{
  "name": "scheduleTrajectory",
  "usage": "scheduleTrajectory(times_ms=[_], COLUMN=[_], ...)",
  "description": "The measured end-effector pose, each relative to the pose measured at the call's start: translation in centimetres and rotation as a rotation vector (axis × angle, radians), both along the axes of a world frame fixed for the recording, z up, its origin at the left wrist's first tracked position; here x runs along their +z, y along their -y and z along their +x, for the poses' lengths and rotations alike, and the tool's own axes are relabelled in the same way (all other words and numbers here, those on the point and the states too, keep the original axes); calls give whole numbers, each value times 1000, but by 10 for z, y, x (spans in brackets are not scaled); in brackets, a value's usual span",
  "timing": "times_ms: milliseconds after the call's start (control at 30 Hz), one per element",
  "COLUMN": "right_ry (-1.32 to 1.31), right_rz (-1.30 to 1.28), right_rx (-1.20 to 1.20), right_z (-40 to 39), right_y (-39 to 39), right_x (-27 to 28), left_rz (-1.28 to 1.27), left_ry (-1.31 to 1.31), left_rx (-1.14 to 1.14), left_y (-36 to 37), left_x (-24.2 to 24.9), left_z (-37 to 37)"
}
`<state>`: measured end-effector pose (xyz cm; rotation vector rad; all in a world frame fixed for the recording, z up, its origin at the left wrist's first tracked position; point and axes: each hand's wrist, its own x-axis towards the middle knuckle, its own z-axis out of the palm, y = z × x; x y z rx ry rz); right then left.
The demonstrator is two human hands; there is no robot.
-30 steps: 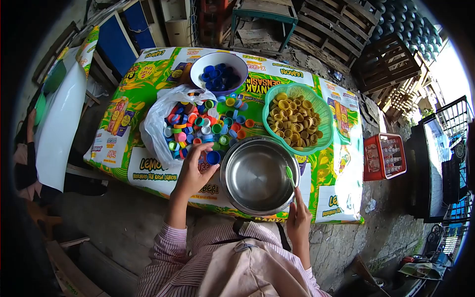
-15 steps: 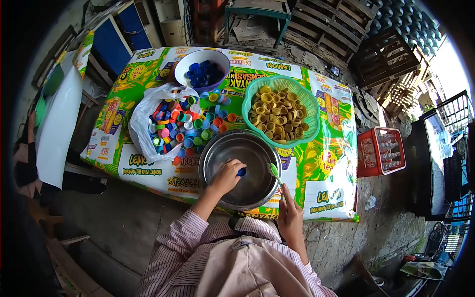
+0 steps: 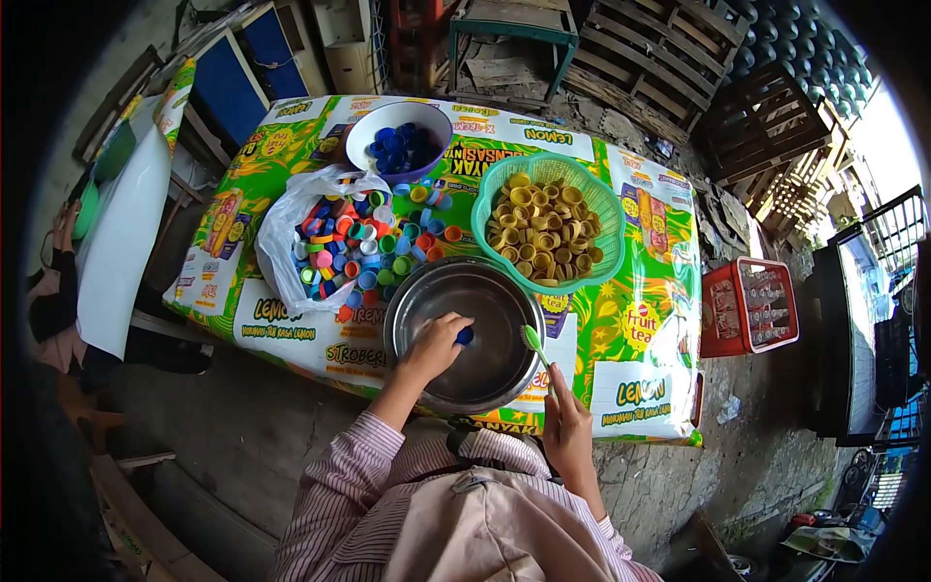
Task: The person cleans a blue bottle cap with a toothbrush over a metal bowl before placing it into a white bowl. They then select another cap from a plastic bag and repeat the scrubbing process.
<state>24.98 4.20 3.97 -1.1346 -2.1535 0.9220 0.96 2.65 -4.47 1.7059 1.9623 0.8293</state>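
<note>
My left hand (image 3: 437, 343) is closed on a dark blue bottle cap (image 3: 465, 337) over the metal bowl (image 3: 396, 320). In my right hand (image 3: 567, 427) is a green toothbrush (image 3: 534, 343), its bristled head near the bowl's right rim. Just above the bowl, a plastic bag (image 3: 276, 254) lies open with bottle caps (image 3: 351, 249) of many colours, some spilling out to its right. A green basket (image 3: 618, 228) with yellow caps (image 3: 545, 229) stands at the upper right. Blue caps (image 3: 398, 147) sit in a white bowl (image 3: 361, 130) at the back.
A printed sheet (image 3: 635, 320) covers the table. On the floor to the right stands a red crate (image 3: 742, 308) of bottles. Wooden pallets (image 3: 659, 58) and a green-framed stand (image 3: 514, 29) are behind the table. At the far left, part of another person (image 3: 63, 281) shows.
The toothbrush head has shifted slightly left and down. My left hand, with the blue cap, has moved a little to the left in the view. The whole view has tilted slightly.
</note>
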Motion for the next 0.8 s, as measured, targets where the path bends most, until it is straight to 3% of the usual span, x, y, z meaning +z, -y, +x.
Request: scheduleTrajectory(times_ms=[100, 167, 267, 300, 367, 400, 567, 633, 800], right_ry=[-37, 51, 62, 61, 134, 134, 242, 188, 208], right_rz=[27, -97, -109, -109, -71, -71, 35, 11, 7], right_rx=[14, 37, 69, 68, 77, 76, 237, 190, 215], right_z=[-3, -5, -9, -11, -15, -18, -37, -36, -39], right_y=[-2, -4, -10, -12, -14, -13, 1, -4, -1], right_x=[1, 8, 1, -2, -7, -7, -7, -26, -16], left_rz=[-10, -54, -211, -212, -232, -246, -186, -141, -103], left_ry=[75, 133, 764, 763, 1466, 1591, 1804, 1905, 1779], left_rx=[71, 116, 167, 167, 314, 297, 313, 365, 335], left_y=[1, 2, 4, 5, 8, 10, 15, 17, 20], left_x=[9, 9, -18, -13, 8, 10, 7, 10, 14], left_z=[5, 7, -1, 1, 8, 7, 16, 17, 19])
